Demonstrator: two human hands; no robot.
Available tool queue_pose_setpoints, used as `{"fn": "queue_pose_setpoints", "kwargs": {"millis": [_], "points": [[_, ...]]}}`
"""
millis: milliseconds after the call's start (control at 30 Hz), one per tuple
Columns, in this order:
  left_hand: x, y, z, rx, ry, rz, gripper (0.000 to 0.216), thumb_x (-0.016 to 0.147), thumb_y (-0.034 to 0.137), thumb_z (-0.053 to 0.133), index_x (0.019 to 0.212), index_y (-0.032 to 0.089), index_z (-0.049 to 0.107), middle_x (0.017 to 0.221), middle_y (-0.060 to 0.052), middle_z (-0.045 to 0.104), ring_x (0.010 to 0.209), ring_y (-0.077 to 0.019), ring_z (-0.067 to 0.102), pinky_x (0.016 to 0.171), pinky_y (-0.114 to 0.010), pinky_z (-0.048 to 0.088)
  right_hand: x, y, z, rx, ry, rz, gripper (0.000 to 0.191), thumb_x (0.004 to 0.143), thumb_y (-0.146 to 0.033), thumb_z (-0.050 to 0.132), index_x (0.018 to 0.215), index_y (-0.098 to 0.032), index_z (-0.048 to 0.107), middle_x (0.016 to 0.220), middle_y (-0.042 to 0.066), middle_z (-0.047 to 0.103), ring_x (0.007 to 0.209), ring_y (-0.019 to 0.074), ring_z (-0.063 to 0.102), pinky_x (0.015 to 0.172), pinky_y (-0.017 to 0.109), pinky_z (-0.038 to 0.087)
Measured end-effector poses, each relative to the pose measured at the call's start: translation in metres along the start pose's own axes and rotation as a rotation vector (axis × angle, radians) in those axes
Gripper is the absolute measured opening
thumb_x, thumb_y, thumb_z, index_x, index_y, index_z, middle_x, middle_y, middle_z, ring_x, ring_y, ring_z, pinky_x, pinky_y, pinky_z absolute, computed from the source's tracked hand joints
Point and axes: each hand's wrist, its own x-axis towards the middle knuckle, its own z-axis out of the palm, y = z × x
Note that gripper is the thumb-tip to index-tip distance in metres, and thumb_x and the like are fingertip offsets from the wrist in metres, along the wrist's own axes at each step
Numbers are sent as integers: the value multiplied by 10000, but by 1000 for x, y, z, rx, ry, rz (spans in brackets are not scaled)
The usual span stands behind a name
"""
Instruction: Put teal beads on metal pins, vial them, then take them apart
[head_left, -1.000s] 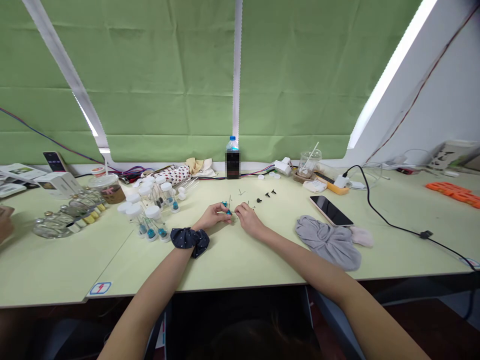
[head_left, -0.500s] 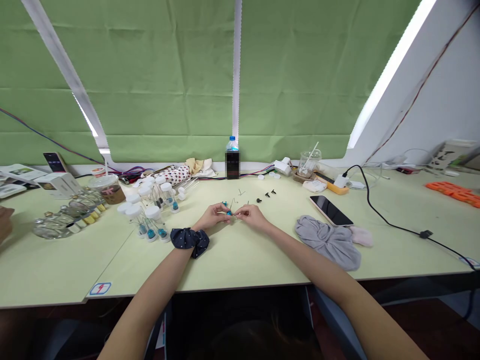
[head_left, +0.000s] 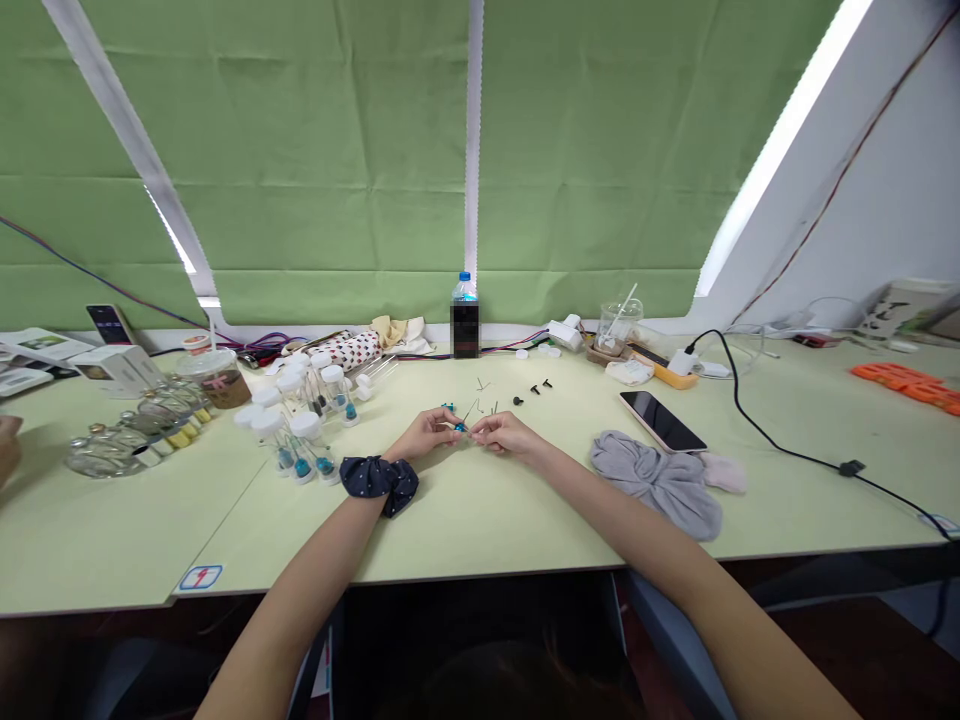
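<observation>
My left hand (head_left: pixel 426 433), with a dark dotted scrunchie (head_left: pixel 379 482) on its wrist, pinches a small blue piece (head_left: pixel 459 427) between thumb and fingertips. A thin wire-like strand (head_left: pixel 471 408) rises beside that piece. Close on the right, my right hand (head_left: pixel 507 434) has its fingertips pressed together at the blue piece; what they pinch is too small to make out. Another small blue part (head_left: pixel 448 407) lies just beyond my left fingers. Thin metal bits (head_left: pixel 482 384) and several small black parts (head_left: pixel 535 390) are on the table farther back.
Capped clear tubes with blue pieces (head_left: pixel 306 430) stand left, beside glass bottles (head_left: pixel 112 447). A phone (head_left: pixel 661 421) and a grey cloth (head_left: pixel 652 480) lie right. A water bottle (head_left: pixel 465 318) stands at the back. Another person's hand (head_left: pixel 7 445) shows at far left.
My fingertips have shifted slightly around the blue piece, and the thin strand beside it has tilted. The other person's hand at far left has moved a little.
</observation>
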Motion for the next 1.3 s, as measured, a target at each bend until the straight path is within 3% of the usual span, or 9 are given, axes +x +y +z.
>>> {"fn": "queue_pose_setpoints", "kwargs": {"millis": [200,400,633,867,967,1100,1200,1300], "points": [[0,0,1,-3,5,8,373,623,359,768,857,144,573,858,-40,646,611,-96,591,591,-236,435,1,0,1,-55,0,-21,271,527,-250,727,757,-113,683,483,-40,502,386,27,298,404,202,192],[0,0,1,-12,103,15,354,652,366,745,854,152,549,837,-27,639,585,-91,592,550,-218,421,8,10,2,-365,162,-287,207,648,-289,657,774,-131,703,623,10,610,545,95,491,538,222,376],[2,7,-4,-89,264,74,405,629,389,757,890,144,568,917,-84,687,603,-99,583,643,-278,475,7,12,-7,-635,162,-284,78,656,-212,662,697,-151,690,616,16,622,578,116,543,554,221,399],[4,4,-4,-80,253,86,453,666,385,734,1033,134,647,994,-135,691,905,-207,626,734,-309,468,9,12,-16,-863,128,-366,43,668,-202,696,707,-189,710,750,19,630,668,120,550,648,234,411],[4,3,-4,-93,261,87,421,655,383,743,989,137,674,985,-132,695,906,-219,626,763,-339,468,13,10,-26,-891,264,-390,94,759,-250,634,775,-188,703,835,37,606,709,126,549,703,256,424],[4,3,-4,-84,250,93,395,649,377,748,956,135,689,987,-130,690,879,-215,620,762,-359,475,21,14,-52,-1038,548,-400,271,835,-114,487,1036,-195,650,1086,88,532,929,172,531,820,289,410],[5,1,-5,-78,265,87,393,633,378,757,934,133,694,988,-129,683,867,-211,614,744,-355,479,31,23,-72,-1169,569,-366,385,834,-65,446,1164,-198,590,1238,111,456,1076,223,452,870,314,389],[7,-2,-7,-86,274,82,382,610,376,770,899,138,699,977,-121,683,853,-200,613,736,-340,476,40,32,-85,-1199,530,-298,349,838,-68,448,1129,-174,609,1184,115,497,1085,230,439,890,313,375]]}}
